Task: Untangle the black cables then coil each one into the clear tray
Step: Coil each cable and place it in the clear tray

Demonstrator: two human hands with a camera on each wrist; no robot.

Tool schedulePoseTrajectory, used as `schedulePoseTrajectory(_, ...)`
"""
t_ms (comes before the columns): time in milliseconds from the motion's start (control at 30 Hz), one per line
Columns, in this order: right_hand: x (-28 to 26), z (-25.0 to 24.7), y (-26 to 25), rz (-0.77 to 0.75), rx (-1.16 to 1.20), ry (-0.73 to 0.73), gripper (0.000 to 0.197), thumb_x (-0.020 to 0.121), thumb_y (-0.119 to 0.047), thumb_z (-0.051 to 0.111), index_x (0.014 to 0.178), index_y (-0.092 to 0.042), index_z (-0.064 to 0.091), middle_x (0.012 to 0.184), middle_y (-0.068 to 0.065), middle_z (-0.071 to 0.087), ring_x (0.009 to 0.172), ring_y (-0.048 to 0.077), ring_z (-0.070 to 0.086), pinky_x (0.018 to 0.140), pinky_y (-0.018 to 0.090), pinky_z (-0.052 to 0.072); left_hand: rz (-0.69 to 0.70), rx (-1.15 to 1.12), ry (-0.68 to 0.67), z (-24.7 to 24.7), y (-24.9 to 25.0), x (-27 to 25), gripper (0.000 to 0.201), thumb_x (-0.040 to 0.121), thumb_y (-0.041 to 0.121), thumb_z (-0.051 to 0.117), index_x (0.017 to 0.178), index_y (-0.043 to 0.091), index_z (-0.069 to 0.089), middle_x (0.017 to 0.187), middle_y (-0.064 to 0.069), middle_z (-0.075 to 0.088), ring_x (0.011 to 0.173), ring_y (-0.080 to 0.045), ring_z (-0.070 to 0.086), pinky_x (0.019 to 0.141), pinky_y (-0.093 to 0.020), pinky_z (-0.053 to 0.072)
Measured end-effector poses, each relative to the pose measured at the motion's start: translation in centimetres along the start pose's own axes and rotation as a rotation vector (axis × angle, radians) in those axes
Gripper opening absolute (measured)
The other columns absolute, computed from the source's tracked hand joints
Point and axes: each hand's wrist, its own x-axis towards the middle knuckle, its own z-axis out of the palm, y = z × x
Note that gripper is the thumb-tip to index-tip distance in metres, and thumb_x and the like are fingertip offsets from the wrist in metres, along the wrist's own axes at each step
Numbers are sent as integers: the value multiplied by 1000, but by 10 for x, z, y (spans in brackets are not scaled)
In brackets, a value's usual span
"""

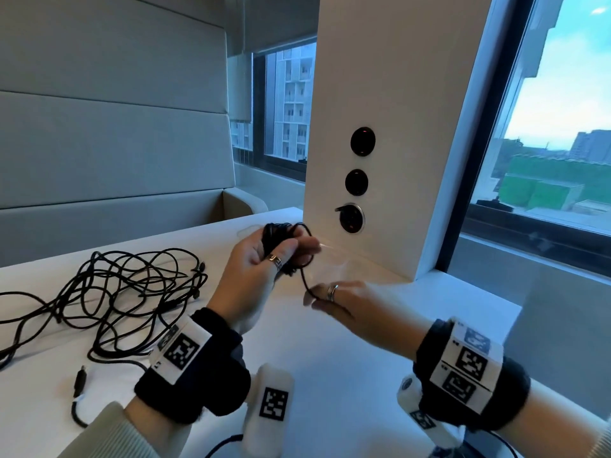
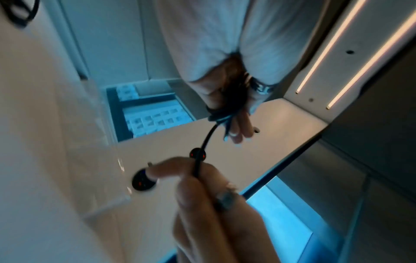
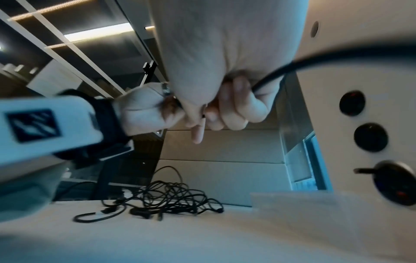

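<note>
Black thin cable [image 1: 305, 279]: left hand [image 1: 254, 276] grips the wound coil [image 1: 281, 241], right hand [image 1: 344, 304] pinches the tail; feeding short, even loops should keep it compact for the clear plastic tray [image 1: 347, 267].

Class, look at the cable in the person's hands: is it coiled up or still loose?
Mostly coiled: the left hand grips a bundle of loops, one short tail running to the right hand.

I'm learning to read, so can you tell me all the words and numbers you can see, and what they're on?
There are no words or numbers here that can be read.
The left wrist band has black-and-white square code patterns, not letters.
The right wrist band has the same kind of patterns, plus tiny marks too small to read.
The round wall sockets show only small red lights.
</note>
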Motion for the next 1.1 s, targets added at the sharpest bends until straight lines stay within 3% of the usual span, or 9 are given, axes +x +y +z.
schedulePoseTrajectory(100,-5,1,-4,-97,53,1,45,94,-49,27,103,-22,62,99,-8,65,83,14,62,72,35,52,152,386,22,-14,-12,3,15,94,4,46,103,12,55,97,-1,69,90,-6,66,78,-15,49)
schedulePoseTrajectory(200,-6,-13,3,-167,-49,261,34,95,-43,36,91,-25,64,88,-12,64,71,13,61,57,34,52,182,906,-162,-19,-19,0,13,95,23,44,103,19,53,99,7,69,92,-4,62,83,-17,45)
schedulePoseTrajectory(367,3,-34,24,-24,-78,462,36,91,-57,36,92,-30,61,82,-7,61,65,20,60,53,39,51,-154,504,-417,-2,-10,-9,24,89,30,49,82,7,54,64,-1,65,59,-10,62,56,-17,39)
schedulePoseTrajectory(533,4,-19,28,194,-125,199,36,95,-50,35,104,-27,61,100,-5,64,85,22,62,63,31,46,-153,173,-297,7,-2,-14,9,81,12,58,77,4,54,56,0,60,60,-19,63,69,-37,41)
schedulePoseTrajectory(600,2,-3,22,169,-124,108,44,95,-48,35,105,-17,64,98,1,66,84,27,62,62,29,43,-135,59,-206,10,-2,-12,4,83,1,57,80,3,56,64,-5,66,66,-21,64,69,-32,49)
schedulePoseTrajectory(733,2,18,0,25,-80,-23,60,92,-58,19,109,-20,63,101,3,66,84,25,63,71,37,51,-112,-61,-4,8,-8,-7,24,86,-16,45,81,2,60,69,-6,70,67,-15,67,64,-17,53)
schedulePoseTrajectory(933,-9,3,-18,-96,-28,-2,24,99,-37,35,101,-24,56,95,-8,65,78,17,59,66,32,49,67,309,139,-9,-18,2,29,89,-15,44,90,11,57,85,-4,68,77,-10,67,76,-19,53)
schedulePoseTrajectory(1033,-9,-10,-13,-116,-26,223,21,96,-39,36,92,-31,55,80,-10,64,65,15,58,54,31,49,133,776,-34,-16,-21,0,12,93,6,49,95,17,54,83,11,67,74,4,64,74,-12,47)
schedulePoseTrajectory(1100,-3,-21,-9,-84,-35,371,23,94,-45,37,91,-31,56,77,-11,65,64,13,59,53,32,50,30,828,-161,-12,-20,-4,14,97,19,45,89,15,55,71,8,68,65,4,61,64,-12,42)
